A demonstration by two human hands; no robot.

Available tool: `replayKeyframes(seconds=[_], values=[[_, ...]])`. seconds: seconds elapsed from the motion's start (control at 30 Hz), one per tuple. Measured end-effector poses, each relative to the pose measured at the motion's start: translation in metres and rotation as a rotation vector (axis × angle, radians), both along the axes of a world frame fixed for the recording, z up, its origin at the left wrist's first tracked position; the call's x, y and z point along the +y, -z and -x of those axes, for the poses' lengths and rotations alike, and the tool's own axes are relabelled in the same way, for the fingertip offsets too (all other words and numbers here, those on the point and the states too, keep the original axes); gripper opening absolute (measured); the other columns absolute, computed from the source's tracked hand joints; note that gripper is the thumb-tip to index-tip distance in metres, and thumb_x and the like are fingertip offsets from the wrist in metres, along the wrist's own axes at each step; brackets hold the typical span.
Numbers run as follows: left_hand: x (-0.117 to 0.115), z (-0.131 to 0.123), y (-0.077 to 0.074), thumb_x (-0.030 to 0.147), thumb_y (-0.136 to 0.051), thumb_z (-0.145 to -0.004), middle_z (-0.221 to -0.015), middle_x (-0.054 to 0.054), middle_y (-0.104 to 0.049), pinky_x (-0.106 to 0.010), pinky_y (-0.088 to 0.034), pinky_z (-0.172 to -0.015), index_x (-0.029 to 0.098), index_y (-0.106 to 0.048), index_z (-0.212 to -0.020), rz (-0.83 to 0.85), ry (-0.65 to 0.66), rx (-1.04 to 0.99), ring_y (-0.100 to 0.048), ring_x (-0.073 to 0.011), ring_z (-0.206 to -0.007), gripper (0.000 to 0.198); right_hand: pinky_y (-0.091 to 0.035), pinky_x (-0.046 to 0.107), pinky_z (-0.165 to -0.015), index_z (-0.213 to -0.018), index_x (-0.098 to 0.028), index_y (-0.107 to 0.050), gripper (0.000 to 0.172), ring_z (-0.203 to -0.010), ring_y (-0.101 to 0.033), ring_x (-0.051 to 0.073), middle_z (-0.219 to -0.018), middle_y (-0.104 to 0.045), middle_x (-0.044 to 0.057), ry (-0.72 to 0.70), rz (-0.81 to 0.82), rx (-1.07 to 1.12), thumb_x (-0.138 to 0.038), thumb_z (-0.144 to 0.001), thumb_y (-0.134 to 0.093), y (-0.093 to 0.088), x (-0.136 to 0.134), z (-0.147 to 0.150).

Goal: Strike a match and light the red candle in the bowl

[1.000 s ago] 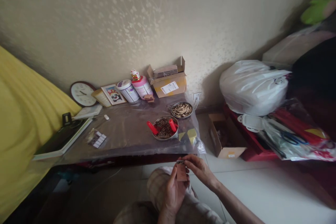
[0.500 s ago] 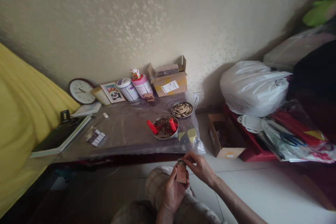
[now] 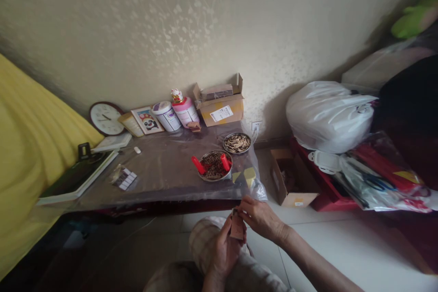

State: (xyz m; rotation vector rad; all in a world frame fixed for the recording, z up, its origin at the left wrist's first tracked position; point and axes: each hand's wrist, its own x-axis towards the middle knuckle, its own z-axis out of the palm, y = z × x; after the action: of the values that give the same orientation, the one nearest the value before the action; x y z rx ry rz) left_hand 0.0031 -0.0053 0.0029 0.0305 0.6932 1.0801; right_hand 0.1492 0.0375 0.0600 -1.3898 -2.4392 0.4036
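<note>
My left hand [image 3: 224, 246] is wrapped round a small brown matchbox [image 3: 237, 228], held upright above my lap. The fingers of my right hand [image 3: 258, 216] are pinched together at the box's upper end and touch it there. They partly cover that end, and what lies between their tips is too small to make out. Beyond my hands, on the table, stands a round metal bowl [image 3: 237, 143] of loose matchsticks. Nearer is a round tin [image 3: 215, 179] with dark patterned contents and two red upright pieces [image 3: 197, 165].
A plastic-covered table [image 3: 164, 164] stretches ahead, with a cardboard box [image 3: 221, 112], canisters [image 3: 167, 116], a picture frame [image 3: 148, 121] and a clock [image 3: 105, 118] along the wall. On the right are a floor carton [image 3: 296, 194] and a white plastic bag [image 3: 328, 116]. A yellow cloth [image 3: 37, 146] hangs left.
My right hand has closed in over the upper end of the matchbox, and the match heads or sticks seen there are now mostly covered. The box has tilted slightly.
</note>
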Motion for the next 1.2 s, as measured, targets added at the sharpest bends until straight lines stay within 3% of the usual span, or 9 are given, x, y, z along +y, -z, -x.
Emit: replayKeyframes(seconds=[0.37,0.63,0.83,1.03,1.2], values=[[-0.002,0.0,0.002,0.026,-0.059,-0.083,-0.078,-0.005,-0.072,-0.028,-0.045,-0.059,0.016,-0.071,-0.094,-0.06,-0.008,0.0,-0.063,-0.0161,-0.067,0.019,-0.044,0.022,-0.057,-0.087,-0.015,-0.06,0.016,-0.067,-0.058,0.014,-0.09,-0.061,0.007,-0.179,-0.093,0.011,-0.016,-0.091,-0.045,-0.007,0.003,-0.005],[-0.004,0.004,-0.003,0.029,-0.05,-0.088,-0.083,-0.008,-0.071,-0.027,-0.045,-0.06,0.021,-0.065,-0.113,-0.13,0.014,-0.016,-0.063,-0.0165,-0.071,0.03,-0.045,0.021,-0.058,-0.081,-0.016,-0.058,0.016,-0.061,-0.058,0.011,-0.07,-0.062,0.001,0.009,0.261,0.439,-0.023,-0.09,-0.047,-0.004,0.002,-0.01],[-0.005,0.005,0.0,0.028,-0.047,-0.09,-0.086,-0.009,-0.072,-0.027,-0.045,-0.06,0.022,-0.061,-0.119,-0.176,0.036,-0.02,-0.062,-0.015,-0.067,0.033,-0.042,0.02,-0.056,-0.076,-0.015,-0.056,0.028,-0.055,-0.053,0.008,-0.059,-0.057,-0.004,0.068,0.77,1.086,-0.042,-0.081,-0.064,-0.004,-0.002,-0.008],[-0.005,0.006,-0.001,0.026,-0.046,-0.09,-0.093,-0.009,-0.072,-0.027,-0.048,-0.062,0.024,-0.053,-0.128,-0.157,0.04,-0.04,-0.066,-0.0161,-0.074,0.038,-0.043,0.021,-0.056,-0.075,-0.015,-0.059,0.031,-0.054,-0.056,0.007,-0.065,-0.061,-0.003,0.062,0.952,1.259,-0.044,-0.075,-0.071,-0.016,-0.007,-0.008],[-0.006,0.006,-0.003,0.026,-0.046,-0.09,-0.091,-0.01,-0.073,-0.025,-0.048,-0.056,0.027,-0.035,-0.14,-0.174,0.069,0.024,-0.068,-0.0181,-0.072,0.051,-0.043,0.02,-0.055,-0.075,-0.015,-0.061,0.029,-0.052,-0.056,0.006,-0.065,-0.062,-0.004,0.084,0.998,1.359,-0.041,-0.073,-0.074,-0.009,-0.006,-0.009]])
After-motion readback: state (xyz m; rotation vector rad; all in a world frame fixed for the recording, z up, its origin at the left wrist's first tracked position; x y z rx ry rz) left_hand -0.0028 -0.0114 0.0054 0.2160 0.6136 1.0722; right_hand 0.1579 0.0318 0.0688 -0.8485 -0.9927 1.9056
